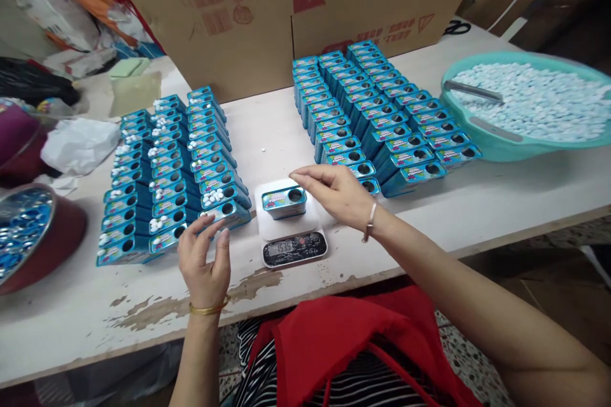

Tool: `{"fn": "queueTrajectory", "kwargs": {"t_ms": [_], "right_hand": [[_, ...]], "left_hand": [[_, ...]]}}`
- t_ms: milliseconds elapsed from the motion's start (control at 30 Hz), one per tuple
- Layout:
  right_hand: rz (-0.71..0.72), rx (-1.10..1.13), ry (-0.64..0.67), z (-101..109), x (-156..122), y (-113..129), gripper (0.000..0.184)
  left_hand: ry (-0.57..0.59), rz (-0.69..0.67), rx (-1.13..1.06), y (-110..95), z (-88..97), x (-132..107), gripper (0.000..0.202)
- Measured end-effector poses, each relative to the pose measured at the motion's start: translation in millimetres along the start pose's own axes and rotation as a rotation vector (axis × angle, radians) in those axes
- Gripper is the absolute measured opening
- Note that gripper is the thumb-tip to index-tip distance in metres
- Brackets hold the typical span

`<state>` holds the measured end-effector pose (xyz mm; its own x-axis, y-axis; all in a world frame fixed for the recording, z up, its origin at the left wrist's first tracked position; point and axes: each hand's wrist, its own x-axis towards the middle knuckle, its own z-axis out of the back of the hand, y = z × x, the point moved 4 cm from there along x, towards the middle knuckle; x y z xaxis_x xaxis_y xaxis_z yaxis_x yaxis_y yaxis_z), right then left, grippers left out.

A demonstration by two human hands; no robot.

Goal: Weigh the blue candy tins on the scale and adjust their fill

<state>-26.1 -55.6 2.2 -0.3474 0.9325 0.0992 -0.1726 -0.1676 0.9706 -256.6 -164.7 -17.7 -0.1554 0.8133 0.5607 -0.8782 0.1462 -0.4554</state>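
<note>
A blue tin (284,203) with a round hole in its top stands on a small white digital scale (294,253). Over the hole end of this tin is my right hand (337,194), its fingertips pinched together; whatever they hold is hidden. My left hand (204,261) is beside the front of the left group of blue tins (167,206), fingers curved and thumb apart, close to the nearest tin (229,211). I cannot tell whether it touches that tin. Small white pellets (160,224) lie on top of many tins in this group.
More blue tins (377,108) stand in rows at the back right. Beyond them a turquoise basin (506,147) holds many white pellets and a metal scoop (472,90). A red-brown bowl (67,241) of shiny blue pieces is at the left. A large cardboard box (267,32) closes off the back.
</note>
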Motion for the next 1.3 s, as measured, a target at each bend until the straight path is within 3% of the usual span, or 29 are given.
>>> {"fn": "queueTrajectory", "kwargs": {"t_ms": [100, 200, 333, 433, 533, 733, 867, 967, 1067, 1300], "right_hand": [[-0.068, 0.061, -0.030, 15, -19, -1, 0.028], [-0.207, 0.127, -0.030, 23, -42, -19, 0.028], [-0.393, 0.215, -0.053, 24, -67, -52, 0.035], [-0.456, 0.290, -0.074, 20, -77, -64, 0.038], [-0.406, 0.274, -0.068, 15, -74, -58, 0.035], [-0.057, 0.077, -0.096, -2, -31, -14, 0.023], [-0.030, -0.018, -0.074, -10, -10, -9, 0.020], [-0.060, -0.007, -0.123, -3, -21, -22, 0.028], [-0.126, 0.060, -0.162, 9, -50, -47, 0.029], [-0.540, 0.245, -0.229, 17, -121, -112, 0.046]], "left_hand": [[-0.003, -0.005, -0.003, 1, 1.1, 0, 0.019], [-0.009, -0.017, -0.007, 1, 1.1, 2, 0.019], [-0.009, -0.027, -0.007, -2, -0.9, 6, 0.018], [-0.008, -0.026, -0.013, -6, -2.5, 8, 0.018], [-0.007, -0.027, -0.014, -7, -3.5, 7, 0.018], [-0.003, -0.042, -0.017, -10, -3.9, 4, 0.018], [-0.002, -0.042, -0.017, -10, -1.1, 2, 0.019], [-0.007, -0.028, -0.008, -6, 1.3, -1, 0.019], [-0.012, -0.023, -0.009, -2, 1.6, -3, 0.018], [0.008, -0.058, -0.082, -14, -7.0, 6, 0.019]]}}
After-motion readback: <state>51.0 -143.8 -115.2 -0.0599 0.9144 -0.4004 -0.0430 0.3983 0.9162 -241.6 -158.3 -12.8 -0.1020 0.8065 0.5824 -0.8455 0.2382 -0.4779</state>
